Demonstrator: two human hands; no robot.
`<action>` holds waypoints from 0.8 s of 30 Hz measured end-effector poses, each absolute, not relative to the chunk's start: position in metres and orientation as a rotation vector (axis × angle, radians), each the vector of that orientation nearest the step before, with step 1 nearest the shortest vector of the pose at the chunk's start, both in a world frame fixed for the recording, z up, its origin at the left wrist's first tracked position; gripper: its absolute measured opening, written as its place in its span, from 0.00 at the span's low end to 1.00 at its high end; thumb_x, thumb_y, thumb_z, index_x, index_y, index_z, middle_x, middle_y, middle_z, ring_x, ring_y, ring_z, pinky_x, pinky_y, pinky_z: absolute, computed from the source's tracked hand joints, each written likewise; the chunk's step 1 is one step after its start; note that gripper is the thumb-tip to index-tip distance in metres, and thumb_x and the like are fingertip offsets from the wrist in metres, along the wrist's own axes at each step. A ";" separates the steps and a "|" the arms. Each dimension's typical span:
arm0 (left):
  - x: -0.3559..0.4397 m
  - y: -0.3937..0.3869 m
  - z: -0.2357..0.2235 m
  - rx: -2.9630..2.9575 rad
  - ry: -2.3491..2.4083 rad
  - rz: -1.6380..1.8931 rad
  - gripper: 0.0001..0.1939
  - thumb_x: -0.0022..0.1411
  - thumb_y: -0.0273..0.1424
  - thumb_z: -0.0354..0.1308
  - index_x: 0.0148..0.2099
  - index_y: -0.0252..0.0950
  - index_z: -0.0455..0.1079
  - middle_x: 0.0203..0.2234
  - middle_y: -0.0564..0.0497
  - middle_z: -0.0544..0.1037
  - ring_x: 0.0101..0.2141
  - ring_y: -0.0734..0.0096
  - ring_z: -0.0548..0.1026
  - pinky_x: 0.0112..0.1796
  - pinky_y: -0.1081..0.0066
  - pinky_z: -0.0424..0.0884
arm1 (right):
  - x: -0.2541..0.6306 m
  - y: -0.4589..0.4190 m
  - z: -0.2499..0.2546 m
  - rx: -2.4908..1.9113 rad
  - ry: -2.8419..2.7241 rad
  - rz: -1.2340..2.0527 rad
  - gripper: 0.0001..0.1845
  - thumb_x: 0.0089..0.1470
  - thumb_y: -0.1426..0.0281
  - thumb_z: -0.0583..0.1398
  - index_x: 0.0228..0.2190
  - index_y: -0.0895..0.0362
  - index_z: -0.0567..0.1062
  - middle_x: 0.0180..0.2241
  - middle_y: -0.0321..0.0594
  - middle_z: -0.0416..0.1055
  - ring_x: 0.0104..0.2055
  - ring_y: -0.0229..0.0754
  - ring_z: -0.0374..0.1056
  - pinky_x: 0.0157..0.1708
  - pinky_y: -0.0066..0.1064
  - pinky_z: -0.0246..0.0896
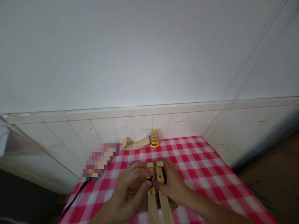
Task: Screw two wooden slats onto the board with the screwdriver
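Observation:
Two pale wooden slats (pixel 159 199) lie side by side on a red and white checked tablecloth (pixel 198 161), running toward me. My left hand (pixel 129 193) is closed in a pinch on a small yellow and black tool (pixel 149 181) held against the left slat. My right hand (pixel 171 183) rests on the right slat, fingers curled over its far end and pressing it down. The two hands nearly touch at the slats.
At the table's far edge lie a curved wooden piece (pixel 136 143) and a small yellow-based clear container (pixel 154 138). A blurred patch (pixel 100 161) sits at the left. A black cable (pixel 74 199) hangs off the left edge. White panelled wall behind; floor drops away right.

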State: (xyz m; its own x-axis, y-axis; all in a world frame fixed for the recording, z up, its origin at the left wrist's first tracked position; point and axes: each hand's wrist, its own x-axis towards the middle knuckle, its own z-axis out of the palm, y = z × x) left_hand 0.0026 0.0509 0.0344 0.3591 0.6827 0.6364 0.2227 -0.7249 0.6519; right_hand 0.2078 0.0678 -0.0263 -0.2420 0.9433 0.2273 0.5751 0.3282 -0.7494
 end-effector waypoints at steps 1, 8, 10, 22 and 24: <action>0.003 0.051 0.034 2.167 0.784 1.352 0.13 0.65 0.23 0.57 0.50 0.42 0.70 0.39 0.46 0.79 0.42 0.64 0.78 0.41 0.66 0.76 | 0.208 0.068 -0.027 -1.327 -1.928 0.700 0.21 0.44 0.69 0.72 0.40 0.54 0.74 0.41 0.40 0.71 0.46 0.52 0.66 0.46 0.42 0.61; 0.007 0.056 0.028 2.135 0.805 1.416 0.16 0.59 0.26 0.65 0.49 0.42 0.73 0.37 0.48 0.80 0.38 0.66 0.79 0.38 0.71 0.77 | 0.207 0.068 -0.026 -1.286 -1.892 0.707 0.23 0.42 0.69 0.73 0.40 0.55 0.73 0.42 0.42 0.72 0.47 0.52 0.67 0.47 0.43 0.61; 0.008 0.057 0.024 2.106 0.824 1.420 0.15 0.59 0.26 0.65 0.48 0.41 0.74 0.36 0.48 0.80 0.37 0.67 0.79 0.38 0.71 0.77 | 0.207 0.068 -0.025 -1.286 -1.891 0.716 0.22 0.44 0.67 0.73 0.41 0.54 0.73 0.42 0.42 0.72 0.46 0.52 0.67 0.46 0.43 0.62; 0.007 0.061 0.002 1.681 1.213 1.567 0.15 0.58 0.31 0.67 0.48 0.38 0.74 0.37 0.49 0.80 0.36 0.68 0.80 0.37 0.70 0.80 | 0.208 0.066 -0.021 -1.328 -1.896 0.763 0.24 0.44 0.72 0.72 0.44 0.54 0.74 0.44 0.42 0.71 0.49 0.54 0.66 0.49 0.47 0.61; 0.007 0.062 0.000 1.709 1.204 1.564 0.15 0.58 0.32 0.67 0.48 0.38 0.74 0.37 0.49 0.80 0.36 0.68 0.80 0.37 0.70 0.80 | 0.208 0.066 -0.020 -1.333 -1.898 0.759 0.23 0.44 0.71 0.72 0.43 0.54 0.74 0.44 0.42 0.71 0.49 0.54 0.66 0.49 0.46 0.61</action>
State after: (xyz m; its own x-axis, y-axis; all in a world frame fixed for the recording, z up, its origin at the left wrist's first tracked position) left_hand 0.0069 0.0622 -0.0001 -0.0645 0.8653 0.4971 0.2590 -0.4665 0.8458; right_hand 0.2079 0.0664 -0.0203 -0.2381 0.9500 0.2022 0.5488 0.3033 -0.7790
